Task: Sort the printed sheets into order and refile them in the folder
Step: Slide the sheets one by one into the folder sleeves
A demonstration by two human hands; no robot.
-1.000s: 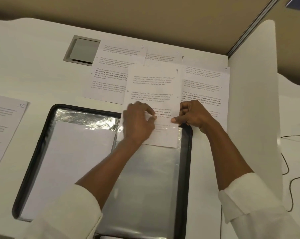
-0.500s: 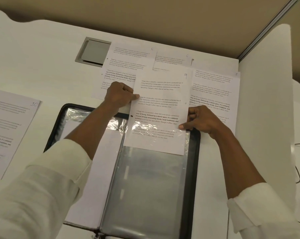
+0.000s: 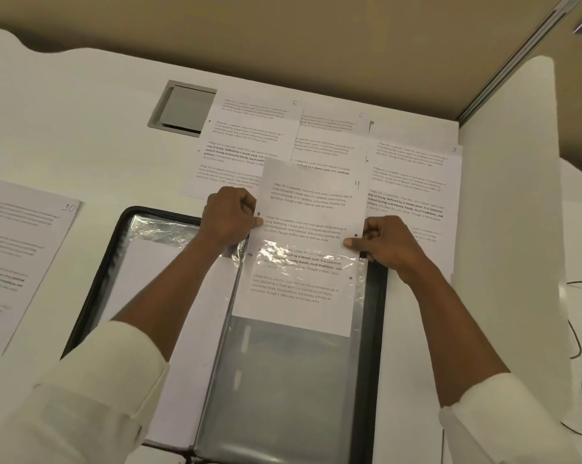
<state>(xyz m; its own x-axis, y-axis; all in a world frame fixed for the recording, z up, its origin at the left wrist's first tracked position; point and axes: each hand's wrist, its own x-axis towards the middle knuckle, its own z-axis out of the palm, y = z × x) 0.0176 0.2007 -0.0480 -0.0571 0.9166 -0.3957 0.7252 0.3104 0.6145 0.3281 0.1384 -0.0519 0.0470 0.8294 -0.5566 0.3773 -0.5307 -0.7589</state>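
1. Sheet 4 sat about half inside the clear sleeve on the right side of the open folder. Its lower part showed behind the plastic and its numbered top stuck out over the loose pages beyond
2. The left hand had its fingers curled tight, pinching the sheet's left edge beside a punch hole
3. The right hand pinched the right edge at the sleeve's mouth with its thumb on top. Whether it also held the plastic lip could not be told
4. A second earlier the left hand had been at the middle of the page by the sleeve's mouth. It had since shifted out to the left edge, and the sheet's bottom edge had slid deeper into the pocket
5. That suggested the insertion was going cleanly and was roughly halfway done, with one more push needed to seat the page
6. Sheet 5, sheet 6 and sheet 7 lay overlapped on the tabletop beyond the folder, and sheet 10 lay well off to the left, so most of the filing seemed still ahead
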